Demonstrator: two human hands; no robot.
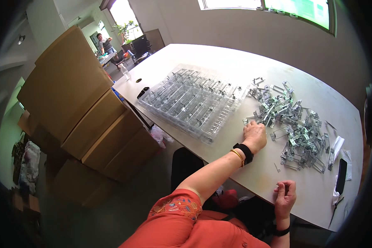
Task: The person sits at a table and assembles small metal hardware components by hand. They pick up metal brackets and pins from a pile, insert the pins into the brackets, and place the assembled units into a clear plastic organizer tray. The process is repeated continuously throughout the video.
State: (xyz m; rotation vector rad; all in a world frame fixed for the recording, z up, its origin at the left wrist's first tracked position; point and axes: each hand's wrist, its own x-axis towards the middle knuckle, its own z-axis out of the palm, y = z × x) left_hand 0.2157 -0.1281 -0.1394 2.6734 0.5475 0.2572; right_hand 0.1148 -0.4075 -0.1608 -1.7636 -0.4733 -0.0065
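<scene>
My left hand (pixel 255 136) reaches to the near left edge of a loose pile of silvery metal brackets (pixel 304 134). Its fingers are closed on a metal bracket (pixel 246 120), partly hidden by the fingertips. My right hand (pixel 284 197) is at the table's near edge, thumb and fingertips pinched together; what lies between them is too small to name. A small thin metal piece (pixel 277 168) lies on the table above that hand. Left of the pile sits a clear plastic tray (pixel 213 138), its compartments holding rows of metal parts.
The white table (pixel 202 53) carries a dark phone (pixel 341 173), white tissue (pixel 338 145) and a thin dark tool (pixel 335 208) on the right. A clear bottle (pixel 125 71) stands at the far left. Cardboard boxes (pixel 70 82) are stacked left of the table. Another person (pixel 105 44) stands far back.
</scene>
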